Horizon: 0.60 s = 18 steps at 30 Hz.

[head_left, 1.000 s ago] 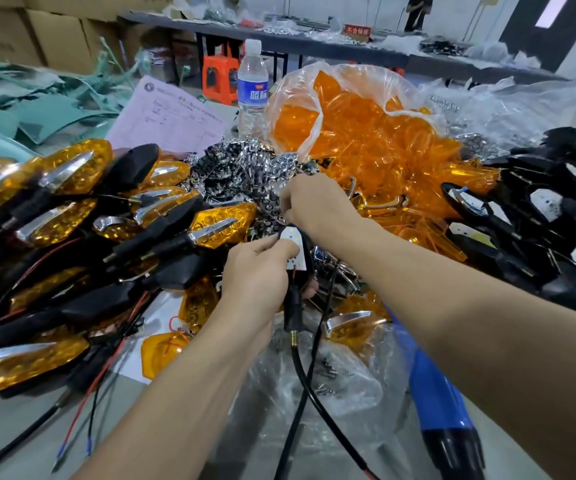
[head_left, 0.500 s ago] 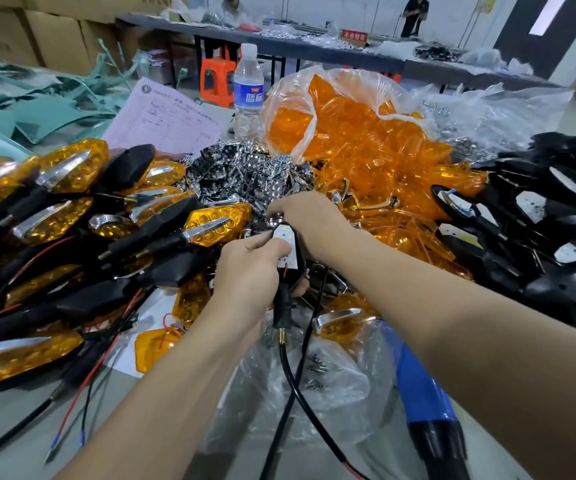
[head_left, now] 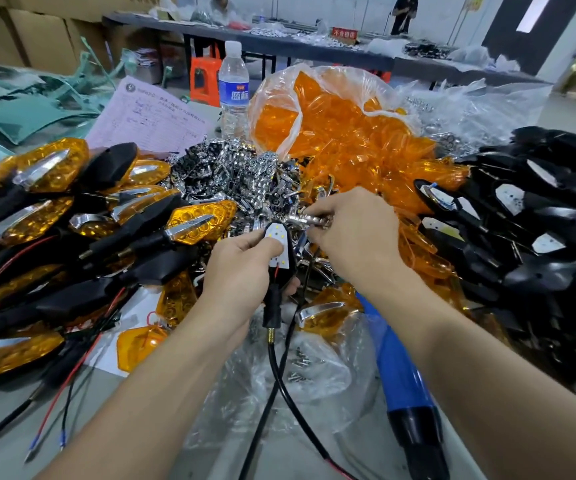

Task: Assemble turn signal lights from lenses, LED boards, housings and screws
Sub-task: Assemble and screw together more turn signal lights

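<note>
Right now a person leans over a crowded bench, both bare hands working close together. Their left hand (head_left: 241, 271) is curled around a black housing (head_left: 273, 308), with the thumb resting on the white LED board (head_left: 279, 245) seated in the housing's open face. The housing's stem and black cable (head_left: 279, 375) hang down toward the person. Their right hand (head_left: 352, 233), just beside the left, pinches a small chrome insert (head_left: 310, 219) in its fingertips, holding it near the pointed far end of the board.

Beyond both hands lies a heap of chrome inserts (head_left: 245, 178), and beyond that a clear bag of orange lenses (head_left: 342, 133). Finished lights (head_left: 196, 223) are stacked to the left of the left hand. Empty black housings (head_left: 539, 220) are piled to the right of the right hand. Nearer the person than the hands sit a plastic bag of screws (head_left: 300, 365) and a blue-handled screwdriver (head_left: 400, 368).

The risk I see is in seating the insert. It is small and shiny and held only by fingertips, so it could slip and vanish into the identical heap. If it goes in crooked, it could press on the board or pinch the thin red wire at the board's near end. A tug on the dangling cable could also twist the housing in the left hand.
</note>
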Each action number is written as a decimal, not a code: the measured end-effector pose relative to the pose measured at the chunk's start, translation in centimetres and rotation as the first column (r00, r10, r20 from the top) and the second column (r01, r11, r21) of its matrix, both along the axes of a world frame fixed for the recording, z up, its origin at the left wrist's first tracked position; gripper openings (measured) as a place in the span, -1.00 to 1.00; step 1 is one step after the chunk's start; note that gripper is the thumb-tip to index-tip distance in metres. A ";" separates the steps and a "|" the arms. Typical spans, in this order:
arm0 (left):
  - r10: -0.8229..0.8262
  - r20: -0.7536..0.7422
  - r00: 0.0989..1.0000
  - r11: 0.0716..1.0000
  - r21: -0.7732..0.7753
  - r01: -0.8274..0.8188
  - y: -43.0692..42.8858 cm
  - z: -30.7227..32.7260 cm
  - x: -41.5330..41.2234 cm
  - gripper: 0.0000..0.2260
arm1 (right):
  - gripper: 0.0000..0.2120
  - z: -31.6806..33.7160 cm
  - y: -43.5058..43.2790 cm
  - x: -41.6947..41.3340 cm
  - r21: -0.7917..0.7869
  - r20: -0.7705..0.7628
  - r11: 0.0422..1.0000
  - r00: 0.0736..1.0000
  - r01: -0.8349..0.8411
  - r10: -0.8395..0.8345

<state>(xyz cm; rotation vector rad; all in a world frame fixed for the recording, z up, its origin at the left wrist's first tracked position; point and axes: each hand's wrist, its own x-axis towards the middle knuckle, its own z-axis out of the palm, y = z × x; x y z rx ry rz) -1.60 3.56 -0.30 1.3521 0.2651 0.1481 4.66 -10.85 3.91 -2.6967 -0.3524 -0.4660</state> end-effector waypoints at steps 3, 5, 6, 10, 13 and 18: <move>0.012 0.008 1.000 1.000 0.008 -0.012 0.1 -0.1 0.0 -0.71 | -0.65 -0.1 -0.3 -0.7 -0.253 -0.261 0.950 0.958 -0.185 0.117; 0.038 0.001 0.999 0.999 -0.010 -0.038 0.2 -0.1 0.1 -0.75 | -0.58 -0.4 -0.6 -1.2 -0.329 -0.348 0.905 0.926 -0.269 0.148; 0.047 -0.004 0.999 0.999 -0.011 -0.047 0.2 -0.1 0.2 -0.78 | -0.58 -0.6 -0.8 -1.4 -0.322 -0.350 0.908 0.925 -0.267 0.148; 0.049 -0.019 0.999 0.999 -0.011 -0.049 0.2 -0.1 0.2 -0.88 | -0.69 -1.2 -1.9 -1.7 -0.093 -0.284 0.972 0.941 -0.217 0.183; 0.036 -0.021 0.999 0.999 -0.024 -0.037 0.2 0.0 0.1 -0.86 | -0.72 -1.3 -3.0 -2.9 0.223 -0.064 0.970 0.991 -0.101 0.118; -0.083 -0.004 0.997 0.996 -0.045 0.083 -0.2 0.5 -0.5 -0.76 | -0.82 -0.6 -4.1 -6.1 0.787 -0.144 0.616 0.977 0.017 0.156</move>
